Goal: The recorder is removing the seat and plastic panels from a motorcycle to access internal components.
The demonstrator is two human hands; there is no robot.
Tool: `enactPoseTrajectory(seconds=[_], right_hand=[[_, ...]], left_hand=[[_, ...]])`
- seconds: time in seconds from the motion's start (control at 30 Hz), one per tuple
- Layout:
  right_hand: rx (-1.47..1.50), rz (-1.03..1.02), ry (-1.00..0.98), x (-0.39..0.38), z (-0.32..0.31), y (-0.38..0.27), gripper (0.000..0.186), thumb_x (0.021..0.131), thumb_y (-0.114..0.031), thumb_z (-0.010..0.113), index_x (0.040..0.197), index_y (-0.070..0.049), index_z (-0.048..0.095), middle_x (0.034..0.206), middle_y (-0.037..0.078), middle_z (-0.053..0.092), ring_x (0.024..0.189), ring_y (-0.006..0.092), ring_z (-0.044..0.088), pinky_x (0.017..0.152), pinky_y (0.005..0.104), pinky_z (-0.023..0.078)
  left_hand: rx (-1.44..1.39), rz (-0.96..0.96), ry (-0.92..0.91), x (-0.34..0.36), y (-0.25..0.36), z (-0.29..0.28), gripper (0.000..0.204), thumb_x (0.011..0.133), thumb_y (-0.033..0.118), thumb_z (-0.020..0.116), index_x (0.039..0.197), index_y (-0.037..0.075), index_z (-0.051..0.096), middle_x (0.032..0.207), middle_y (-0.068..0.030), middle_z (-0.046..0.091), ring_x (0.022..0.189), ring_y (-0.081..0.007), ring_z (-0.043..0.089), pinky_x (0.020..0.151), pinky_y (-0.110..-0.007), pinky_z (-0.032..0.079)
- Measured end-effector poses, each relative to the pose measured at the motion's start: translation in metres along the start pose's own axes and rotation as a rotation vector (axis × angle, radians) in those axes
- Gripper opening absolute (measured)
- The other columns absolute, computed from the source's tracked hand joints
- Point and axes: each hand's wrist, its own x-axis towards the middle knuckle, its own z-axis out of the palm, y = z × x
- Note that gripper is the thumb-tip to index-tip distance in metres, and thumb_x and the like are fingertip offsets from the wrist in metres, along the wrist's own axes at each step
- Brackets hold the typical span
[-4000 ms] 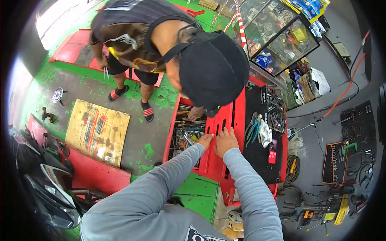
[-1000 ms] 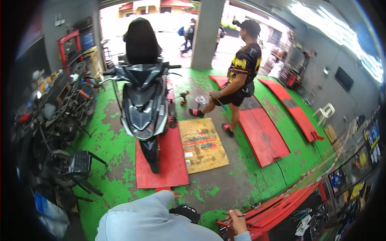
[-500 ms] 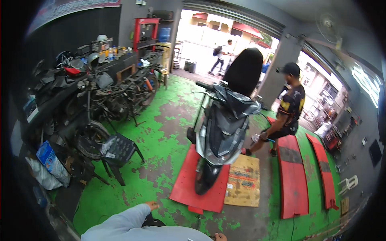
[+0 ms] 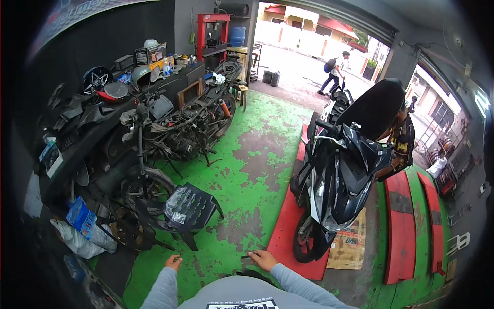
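My left hand [image 4: 173, 261] is low in the view with its fingers curled; what is in them, if anything, is too small to tell. My right hand [image 4: 261, 259] grips a slim dark tool [image 4: 248, 256]. Ahead and to the right of my hands, a black and white scooter [image 4: 350, 185] with its seat [image 4: 371, 105] raised stands on a red ramp [image 4: 280, 257]. A dark plastic stool [image 4: 188, 208] is in front of my left hand, beside the green floor's open stretch [image 4: 242, 195].
A stripped motorcycle [image 4: 182, 126] and a cluttered bench [image 4: 110, 108] line the left wall. A co-worker [image 4: 399, 141] is behind the scooter. Cardboard [image 4: 345, 247] and red ramps [image 4: 399, 221] lie to the right; blue and white sacks [image 4: 82, 232] sit at lower left.
My view has swung left from the red tool chest to the scooter and stool. My hands have left the chest; my right hand now carries a tool. The co-worker has moved behind the scooter.
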Motion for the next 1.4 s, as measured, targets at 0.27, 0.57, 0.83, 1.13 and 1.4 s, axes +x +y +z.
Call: enactPoseTrajectory(seconds=[0.27,0.57,0.83,1.13,1.4], right_hand=[[-0.113,-0.051,-0.047,0.144,-0.014,-0.025,0.046,0.094,-0.049,0.055,0.09,-0.004,0.064,0.074,0.016,0.063,0.07,0.0323,0.06,0.067,0.043,0.046],[-0.105,-0.038,0.078,0.333,-0.165,-0.042,0.042,0.097,-0.043,0.054,0.112,-0.006,0.066,0.091,0.016,0.07,0.086,0.0278,0.067,0.08,0.0364,0.051],[0.262,0.071,0.445,0.483,-0.303,-0.071,0.043,0.1,-0.043,0.048,0.107,-0.003,0.062,0.089,0.01,0.069,0.07,0.0183,0.062,0.066,0.0344,0.051],[0.594,0.317,0.786,0.589,-0.371,-0.024,0.042,0.1,-0.044,0.041,0.107,-0.007,0.06,0.091,0.007,0.068,0.065,0.015,0.06,0.054,0.0332,0.049],[0.765,0.558,1.267,0.615,-0.423,0.049,0.035,0.101,-0.036,0.043,0.108,-0.006,0.057,0.09,0.008,0.067,0.06,0.0172,0.06,0.053,0.0323,0.049]], left_hand=[[-0.061,-0.102,-0.168,0.046,0.021,0.058,0.039,0.09,0.023,0.069,0.124,0.005,0.06,0.088,-0.0063,0.067,0.075,-0.0153,0.067,0.056,-0.03,0.048],[0.032,-0.014,-0.047,0.246,0.112,-0.068,0.031,0.092,0.027,0.066,0.111,0.003,0.064,0.087,-0.0086,0.069,0.072,-0.0166,0.065,0.058,-0.034,0.05],[0.61,0.605,0.188,0.357,0.16,0.162,0.032,0.093,0.032,0.064,0.1,0.001,0.066,0.081,-0.0091,0.068,0.069,-0.016,0.064,0.06,-0.034,0.052],[0.033,-0.194,-0.223,0.593,0.337,0.144,0.027,0.089,0.028,0.068,0.104,0.005,0.066,0.081,-0.0065,0.067,0.068,-0.0165,0.062,0.059,-0.032,0.051],[0.394,0.301,-0.541,0.81,0.599,0.269,0.026,0.093,0.02,0.064,0.112,0.003,0.063,0.096,-0.0034,0.065,0.084,-0.0114,0.057,0.076,-0.027,0.048]])
